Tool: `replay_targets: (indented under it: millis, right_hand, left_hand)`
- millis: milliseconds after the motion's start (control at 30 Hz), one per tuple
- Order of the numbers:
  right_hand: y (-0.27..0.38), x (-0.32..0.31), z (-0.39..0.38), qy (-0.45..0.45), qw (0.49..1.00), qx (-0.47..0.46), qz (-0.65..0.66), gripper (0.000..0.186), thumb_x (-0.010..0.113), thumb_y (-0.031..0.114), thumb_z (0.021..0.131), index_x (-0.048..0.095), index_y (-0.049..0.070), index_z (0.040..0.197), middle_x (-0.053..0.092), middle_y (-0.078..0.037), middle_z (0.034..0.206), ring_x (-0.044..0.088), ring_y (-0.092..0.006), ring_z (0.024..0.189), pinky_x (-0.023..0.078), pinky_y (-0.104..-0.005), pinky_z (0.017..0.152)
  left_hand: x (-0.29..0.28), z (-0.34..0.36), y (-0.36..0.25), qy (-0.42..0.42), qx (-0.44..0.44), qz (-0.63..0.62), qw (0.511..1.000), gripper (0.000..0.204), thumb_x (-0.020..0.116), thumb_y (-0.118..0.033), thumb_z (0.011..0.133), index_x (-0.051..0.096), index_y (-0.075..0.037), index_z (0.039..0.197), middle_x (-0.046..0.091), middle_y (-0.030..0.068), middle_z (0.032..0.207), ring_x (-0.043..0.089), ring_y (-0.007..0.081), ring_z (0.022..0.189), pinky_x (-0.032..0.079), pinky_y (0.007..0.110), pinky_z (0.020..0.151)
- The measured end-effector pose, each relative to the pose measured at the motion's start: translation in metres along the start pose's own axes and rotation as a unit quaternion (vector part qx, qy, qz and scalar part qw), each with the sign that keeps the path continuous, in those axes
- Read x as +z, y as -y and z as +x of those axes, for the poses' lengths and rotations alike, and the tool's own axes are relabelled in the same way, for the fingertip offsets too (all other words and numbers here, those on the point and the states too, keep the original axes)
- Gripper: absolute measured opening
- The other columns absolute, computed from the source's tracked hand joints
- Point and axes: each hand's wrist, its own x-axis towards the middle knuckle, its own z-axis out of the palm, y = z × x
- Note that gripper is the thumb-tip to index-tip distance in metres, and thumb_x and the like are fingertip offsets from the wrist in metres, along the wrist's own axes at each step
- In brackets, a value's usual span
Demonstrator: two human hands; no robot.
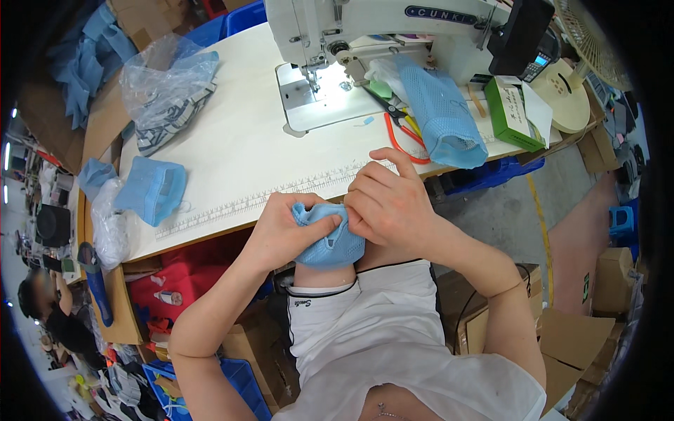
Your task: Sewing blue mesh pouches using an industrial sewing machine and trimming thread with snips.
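Over my lap, just off the table's front edge, I hold a light blue mesh fabric piece (337, 247) with a gathered upper rim. My left hand (295, 228) is closed on its left side, the thumb lying over the rim. Fingers of my right hand (386, 200) pinch its right edge, while the index finger sticks out. Beyond my hands stands a white sewing machine (372, 21), its lamp lighting the metal needle plate (330, 98). A ruler strip (274, 193) runs along the table's front edge.
Red-handled scissors (404, 137) and a blue mesh sleeve (442, 116) lie right of the machine bed, near a green box (516, 116). At the left are a blue fabric piece (151, 188) and a clear plastic bag (168, 91). Another person (60, 316) is at far left.
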Motion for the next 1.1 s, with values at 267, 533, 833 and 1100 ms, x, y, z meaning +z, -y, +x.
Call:
replay_targets:
  millis: [267, 533, 833, 1100]
  right_hand:
    - [-0.006, -0.001, -0.003, -0.054, 0.985, 0.154, 0.059, 0.015, 0.074, 0.008, 0.076, 0.064, 0.007, 0.087, 0.066, -0.008, 0.089, 0.064, -0.0271, 0.096, 0.048, -0.0456, 0.098]
    - [0.005, -0.004, -0.004, 0.043, 0.76, 0.357, 0.541, 0.028, 0.078, 0.022, 0.099, 0.069, 0.0, 0.113, 0.07, -0.008, 0.102, 0.067, -0.0141, 0.099, 0.054, -0.032, 0.085]
    - [0.017, 0.011, 0.0, 0.0, 0.74, 0.376, 0.557, 0.029, 0.087, 0.018, 0.091, 0.072, -0.001, 0.108, 0.075, -0.003, 0.098, 0.065, -0.0086, 0.09, 0.054, -0.0269, 0.082]
    - [0.019, 0.007, -0.002, -0.016, 0.725, 0.384, 0.571, 0.023, 0.074, 0.017, 0.103, 0.072, -0.003, 0.113, 0.075, -0.005, 0.1, 0.064, -0.0093, 0.092, 0.054, -0.0276, 0.084]
  left_hand:
    - [-0.011, -0.005, -0.002, 0.047, -0.022, 0.036, 0.998, 0.025, 0.084, -0.017, 0.088, 0.08, 0.004, 0.101, 0.074, 0.0038, 0.083, 0.065, 0.0078, 0.079, 0.055, 0.027, 0.075]
    - [-0.045, -0.013, -0.004, -0.038, 0.017, -0.097, 0.994, 0.024, 0.083, -0.02, 0.096, 0.078, 0.002, 0.104, 0.074, 0.001, 0.088, 0.065, 0.0066, 0.082, 0.054, 0.025, 0.077]
    - [-0.05, -0.025, 0.002, -0.039, 0.183, -0.119, 0.975, 0.047, 0.089, -0.021, 0.091, 0.07, 0.001, 0.128, 0.075, 0.004, 0.103, 0.069, 0.0108, 0.091, 0.055, 0.028, 0.086]
    - [-0.052, -0.037, 0.014, -0.135, 0.075, -0.224, 0.962, 0.018, 0.09, -0.007, 0.087, 0.076, -0.002, 0.097, 0.076, 0.0012, 0.091, 0.068, 0.0089, 0.086, 0.055, 0.026, 0.081]
